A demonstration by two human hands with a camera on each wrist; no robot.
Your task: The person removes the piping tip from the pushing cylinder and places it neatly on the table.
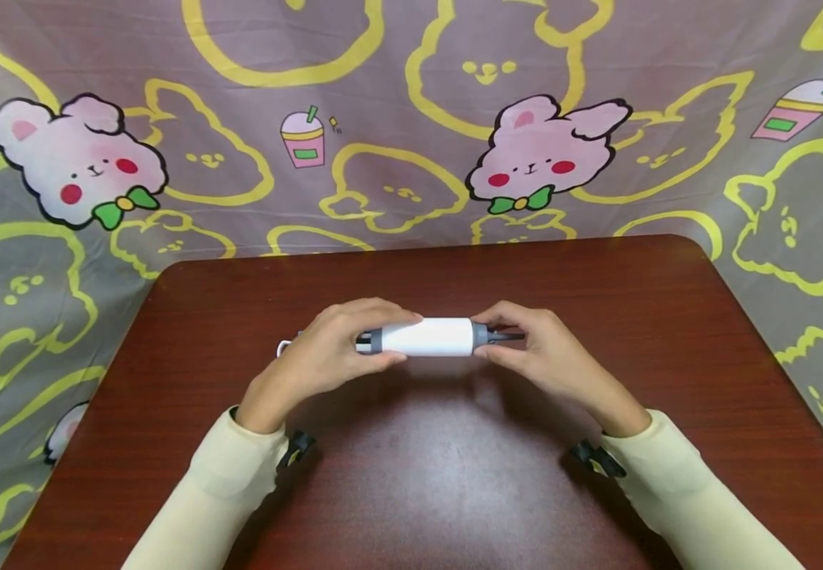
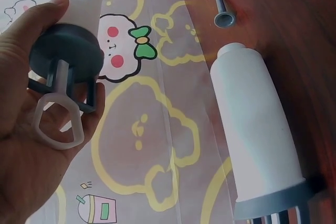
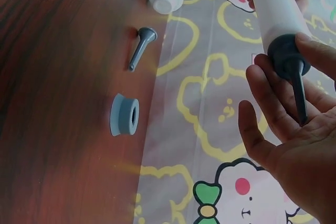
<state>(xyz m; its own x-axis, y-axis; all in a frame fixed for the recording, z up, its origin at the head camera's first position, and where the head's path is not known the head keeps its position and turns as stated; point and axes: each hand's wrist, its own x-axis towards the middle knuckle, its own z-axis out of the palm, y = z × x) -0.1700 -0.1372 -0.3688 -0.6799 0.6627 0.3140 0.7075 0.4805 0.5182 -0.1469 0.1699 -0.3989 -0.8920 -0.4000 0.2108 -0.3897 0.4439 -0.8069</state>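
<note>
A white hand pump (image 1: 427,337) with grey-blue ends and a tapered grey nozzle (image 3: 299,93) is held level above the table. My left hand (image 1: 325,344) grips it at the handle end, thumb along the barrel. In the left wrist view, a pale pull loop (image 2: 79,137) hangs by the palm. My right hand (image 1: 550,348) pinches the grey collar at the nozzle end between thumb and fingers. The wrist views also show a second white barrel (image 2: 257,124) lying on the table, without a nozzle at its neck.
A loose grey nozzle (image 3: 140,50) and a blue-grey ring (image 3: 126,115) lie beside the second barrel. In the head view these are hidden behind the hands and the pump. A patterned curtain (image 1: 397,103) hangs behind the dark red table (image 1: 425,491).
</note>
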